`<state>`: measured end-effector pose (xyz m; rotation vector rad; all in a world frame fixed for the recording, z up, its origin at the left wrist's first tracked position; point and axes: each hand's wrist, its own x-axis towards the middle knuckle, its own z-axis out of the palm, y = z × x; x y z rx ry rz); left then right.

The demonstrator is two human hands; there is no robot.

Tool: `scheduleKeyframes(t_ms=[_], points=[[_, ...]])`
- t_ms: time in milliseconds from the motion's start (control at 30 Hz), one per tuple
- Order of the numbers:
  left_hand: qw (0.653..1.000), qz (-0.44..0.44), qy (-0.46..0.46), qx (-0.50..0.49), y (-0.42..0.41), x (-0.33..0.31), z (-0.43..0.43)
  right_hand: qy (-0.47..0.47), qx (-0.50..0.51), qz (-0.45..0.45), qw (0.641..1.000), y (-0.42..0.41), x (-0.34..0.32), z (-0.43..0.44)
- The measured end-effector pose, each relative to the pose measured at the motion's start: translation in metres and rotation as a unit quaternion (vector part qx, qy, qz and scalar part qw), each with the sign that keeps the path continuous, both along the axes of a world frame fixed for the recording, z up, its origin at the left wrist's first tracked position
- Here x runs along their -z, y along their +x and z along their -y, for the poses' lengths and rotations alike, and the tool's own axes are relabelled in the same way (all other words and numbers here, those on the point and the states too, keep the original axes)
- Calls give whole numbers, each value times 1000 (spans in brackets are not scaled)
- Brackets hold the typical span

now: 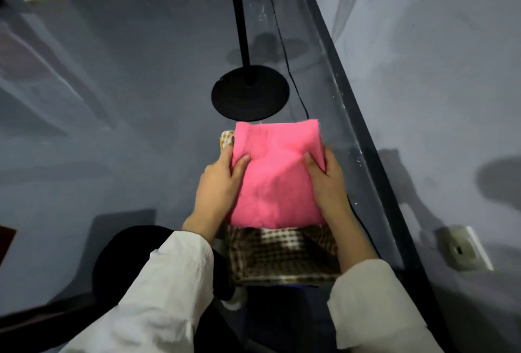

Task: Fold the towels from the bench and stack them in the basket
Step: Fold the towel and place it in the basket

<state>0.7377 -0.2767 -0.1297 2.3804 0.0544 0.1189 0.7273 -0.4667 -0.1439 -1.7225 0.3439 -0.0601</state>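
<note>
Folded pink towel [277, 175] is held level just above the brown checked towel [282, 257], left hand [220, 183] and right hand [328, 180] pinching its side edges between fingers [225, 157] and thumbs; recommend lowering flat, edges squared, both sides released together.

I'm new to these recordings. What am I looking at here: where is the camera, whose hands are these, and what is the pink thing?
There is no machine here. A person wears one camera on the head, so you look down along their white sleeves at their own hands. The left hand and right hand each grip a side of a folded pink towel, thumbs on top. Beneath it lies a brown checked towel. A yellow checked cloth peeks out at the far left corner. Beyond stands a black stand. No basket is plainly visible.
</note>
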Motion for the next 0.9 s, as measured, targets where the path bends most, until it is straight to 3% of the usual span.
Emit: scheduleKeyframes(t_ms=[300, 500, 600, 667, 767, 900], points=[[997, -72, 0, -8, 33, 43, 4, -1, -34, -32, 999, 35, 40, 4], [998, -59, 2, -29, 52, 61, 16, -50, -37, -44, 997, 52, 62, 10], [990, 8, 135, -42, 53, 73, 25, -183, -85, -78, 976, 57, 72, 14], [975, 76, 207, 28, 51, 86, 35, -259, -142, -81, 952, 57, 80, 15], [950, 36, 277, 139, 47, 102, 49, -295, -223, -70, 926, 56, 93, 10], [924, 5, 364, 118, 48, 103, 46, -321, -271, -79, 904, 64, 106, 4]])
